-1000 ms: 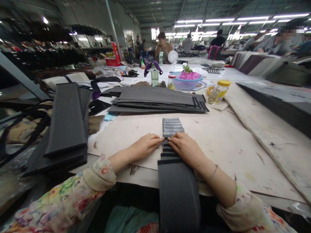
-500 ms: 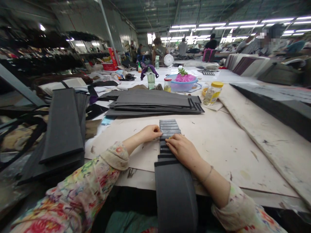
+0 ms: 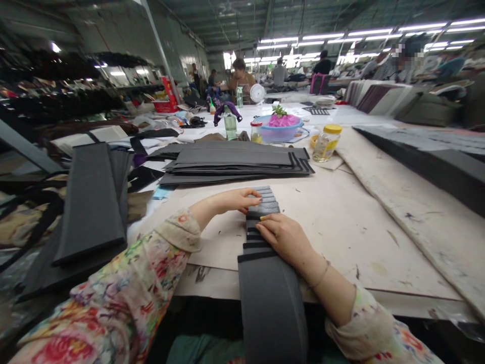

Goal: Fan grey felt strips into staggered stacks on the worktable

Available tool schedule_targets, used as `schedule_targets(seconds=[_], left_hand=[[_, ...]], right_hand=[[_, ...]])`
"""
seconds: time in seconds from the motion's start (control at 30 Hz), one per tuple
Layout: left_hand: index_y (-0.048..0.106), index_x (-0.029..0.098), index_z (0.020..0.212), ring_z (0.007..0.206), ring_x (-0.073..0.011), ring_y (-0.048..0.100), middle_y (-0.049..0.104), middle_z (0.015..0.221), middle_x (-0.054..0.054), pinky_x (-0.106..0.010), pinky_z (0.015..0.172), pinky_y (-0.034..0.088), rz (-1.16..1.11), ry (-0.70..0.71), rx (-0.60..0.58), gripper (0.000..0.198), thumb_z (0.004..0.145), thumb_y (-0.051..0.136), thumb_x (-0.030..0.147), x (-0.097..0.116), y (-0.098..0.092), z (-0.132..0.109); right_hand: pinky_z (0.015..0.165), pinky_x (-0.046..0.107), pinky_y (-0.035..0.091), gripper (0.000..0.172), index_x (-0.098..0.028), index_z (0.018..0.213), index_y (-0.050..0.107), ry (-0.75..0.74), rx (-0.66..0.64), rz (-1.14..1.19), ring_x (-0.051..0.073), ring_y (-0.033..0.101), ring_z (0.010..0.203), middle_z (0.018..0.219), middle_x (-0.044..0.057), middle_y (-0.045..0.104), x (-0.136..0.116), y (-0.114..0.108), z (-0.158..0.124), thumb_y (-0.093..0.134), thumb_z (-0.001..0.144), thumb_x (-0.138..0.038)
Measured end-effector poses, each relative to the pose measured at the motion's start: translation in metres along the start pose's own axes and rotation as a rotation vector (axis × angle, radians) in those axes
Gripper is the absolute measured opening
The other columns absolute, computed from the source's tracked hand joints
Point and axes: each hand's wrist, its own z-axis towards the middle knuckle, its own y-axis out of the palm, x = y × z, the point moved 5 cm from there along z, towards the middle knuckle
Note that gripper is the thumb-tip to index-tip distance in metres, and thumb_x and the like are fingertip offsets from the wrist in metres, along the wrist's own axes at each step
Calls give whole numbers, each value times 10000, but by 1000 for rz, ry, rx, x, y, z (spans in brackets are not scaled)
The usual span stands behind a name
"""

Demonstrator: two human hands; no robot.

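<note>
A fanned stack of dark grey panels [image 3: 271, 303] with black edge bands runs from the table's near edge toward the middle. At its far end, overlapping lighter grey strips [image 3: 270, 207] show. My left hand [image 3: 242, 199] lies over the left side of these strips, thumb and forefinger a little apart at the tips. My right hand [image 3: 286, 236] grips the stack's right side, its bent fingers across the black bands. A small yellow bit [image 3: 262, 218] shows at a right fingertip; I cannot tell what it is. The undersides of both hands are hidden.
A pile of grey panels [image 3: 235, 159] lies beyond my hands, and another stack [image 3: 91, 197] at left. Behind stand a yellow-lidded jar [image 3: 326, 144], a blue basin [image 3: 278, 132] and a bottle [image 3: 230, 126]. A long board [image 3: 409, 202] lies at right. People work farther back.
My left hand has moved forward and right onto the light strips, its fingers parting slightly. My right hand stays on the stack. The view has shifted slightly.
</note>
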Motion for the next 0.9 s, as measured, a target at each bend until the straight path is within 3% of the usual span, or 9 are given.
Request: schedule_targets(seconds=[0.23,0.43,0.63,0.9], left_hand=[[451,113,1163,761,-105,543,588,872,-23,-226,721,424,126,141,-151,482,687,528,102,17,25,34],[601,113,978,773,-140,562,630,865,-28,-214,679,433,591,203,12,347,636,564,69,22,32,39],[637,134,870,776,-165,561,641,833,-23,-239,693,424,704,235,65,238,657,544,78,27,36,30],[635,156,843,816,-180,550,617,846,-43,-265,732,432,875,408,143,221,715,475,74,29,46,21]], right_hand=[[837,268,432,286,-186,804,661,-32,-6,24,148,587,881,889,43,672,-5,-5,-1,410,886,-293],[812,246,432,311,-190,778,653,-17,-5,61,134,592,855,869,38,670,0,-5,-2,391,894,-311],[807,281,438,298,-175,797,657,38,-22,-47,159,594,860,865,61,669,6,-7,-7,403,887,-302],[781,288,460,225,-192,860,657,51,-38,-94,168,601,868,906,55,671,10,-10,-12,452,865,-284]])
